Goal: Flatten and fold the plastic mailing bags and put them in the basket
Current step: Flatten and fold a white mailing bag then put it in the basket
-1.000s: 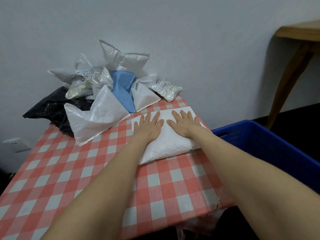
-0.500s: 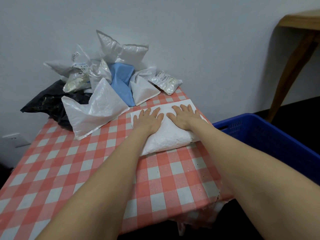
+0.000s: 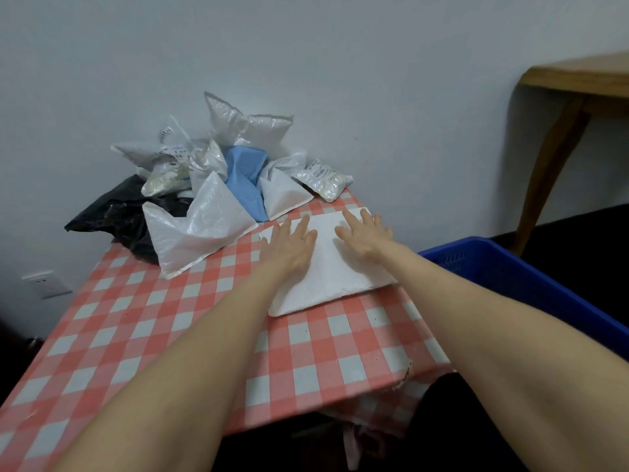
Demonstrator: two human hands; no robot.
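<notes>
A white mailing bag (image 3: 335,274) lies flat on the red-and-white checked table (image 3: 170,335), near its right edge. My left hand (image 3: 289,245) presses on the bag's left part with straight, spread fingers. My right hand (image 3: 366,235) presses flat on its far right part. Behind them is a pile of puffed bags: a large white one (image 3: 194,229), a blue one (image 3: 243,180), a black one (image 3: 115,212) and several white or clear ones (image 3: 245,126). The blue basket (image 3: 531,277) stands to the right of the table, lower than the tabletop.
A small white bag (image 3: 282,197) and a clear printed packet (image 3: 325,180) lie just beyond the flat bag. A wooden table (image 3: 571,97) stands at the far right against the wall. A wall socket (image 3: 46,284) sits low on the left.
Both hands have slid a little away from me across the bag. The bag looks flatter than a second ago.
</notes>
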